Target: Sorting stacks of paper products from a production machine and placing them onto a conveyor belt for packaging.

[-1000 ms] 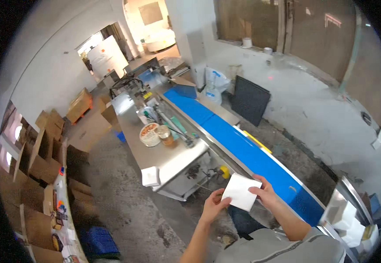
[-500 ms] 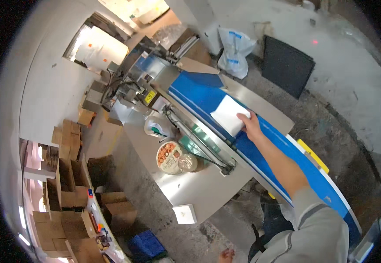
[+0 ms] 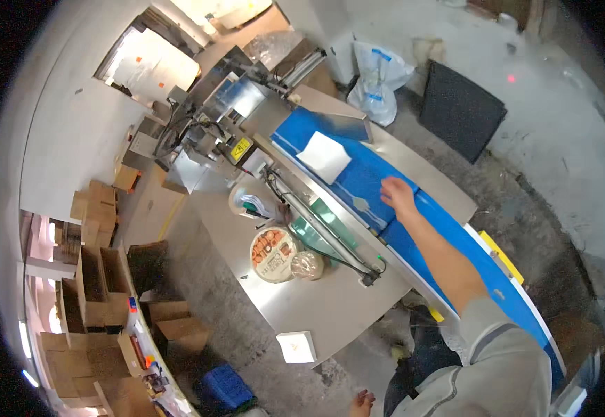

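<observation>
My right hand hovers over the blue conveyor belt, its fingers loosely bent with nothing visible in them. Farther along the belt, apart from my fingertips, lies a white folded napkin. Between napkin and hand, a pale fork-shaped piece shows on the belt. At the lower edge my left hand is partly in view, fingers slightly apart and no object seen in it. A stack of white napkins sits on the near corner of the steel table.
On the table stand a round printed tub, a clear-wrapped roll and a tape roll. A metal bar runs beside the belt toward machinery. Cardboard boxes and a blue crate are at left.
My right hand has let go of the white napkin, which now lies farther up the belt to the left. The fork-shaped piece has come into view.
</observation>
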The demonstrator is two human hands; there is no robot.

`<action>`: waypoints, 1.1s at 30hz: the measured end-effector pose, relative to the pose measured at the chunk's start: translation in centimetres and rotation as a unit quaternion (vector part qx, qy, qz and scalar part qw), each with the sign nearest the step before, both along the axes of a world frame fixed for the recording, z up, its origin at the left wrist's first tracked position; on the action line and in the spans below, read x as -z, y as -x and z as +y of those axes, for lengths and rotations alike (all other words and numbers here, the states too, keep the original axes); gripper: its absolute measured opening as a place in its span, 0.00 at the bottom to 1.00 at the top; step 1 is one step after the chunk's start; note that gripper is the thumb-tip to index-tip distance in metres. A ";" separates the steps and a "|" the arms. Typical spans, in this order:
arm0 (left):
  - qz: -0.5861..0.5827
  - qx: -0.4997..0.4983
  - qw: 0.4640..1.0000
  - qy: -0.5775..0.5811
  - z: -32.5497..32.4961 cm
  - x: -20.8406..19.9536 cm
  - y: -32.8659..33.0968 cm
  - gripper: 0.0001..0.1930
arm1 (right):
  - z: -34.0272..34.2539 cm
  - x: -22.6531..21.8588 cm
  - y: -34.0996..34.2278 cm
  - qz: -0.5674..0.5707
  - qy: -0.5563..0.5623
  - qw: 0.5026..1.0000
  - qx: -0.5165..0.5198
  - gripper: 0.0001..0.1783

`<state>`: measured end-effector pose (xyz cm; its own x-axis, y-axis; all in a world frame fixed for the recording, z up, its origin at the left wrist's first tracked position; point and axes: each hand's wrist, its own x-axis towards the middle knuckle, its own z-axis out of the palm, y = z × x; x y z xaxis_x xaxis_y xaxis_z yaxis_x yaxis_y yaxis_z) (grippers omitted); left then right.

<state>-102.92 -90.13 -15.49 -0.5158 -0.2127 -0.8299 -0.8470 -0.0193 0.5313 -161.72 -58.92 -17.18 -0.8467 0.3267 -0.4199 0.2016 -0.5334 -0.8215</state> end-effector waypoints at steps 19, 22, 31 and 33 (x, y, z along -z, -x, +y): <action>0.206 0.433 0.831 -0.280 22.4 -10.2 -1.7 0.12 | 22.7 -20.3 -77.3 -0.071 -0.264 0.948 0.165 0.23; 0.141 0.499 0.806 -0.284 28.7 -13.0 -6.0 0.18 | 25.6 -23.7 -87.9 -0.063 -0.302 0.920 0.242 0.22; 0.059 0.598 0.731 -0.324 51.6 -13.5 -19.6 0.35 | 41.8 -28.9 -123.1 -0.261 -0.462 0.670 0.519 0.24; 0.041 0.623 0.703 -0.341 56.9 -14.3 -23.2 0.40 | 47.7 -26.8 -132.0 -0.359 -0.476 0.618 0.512 0.36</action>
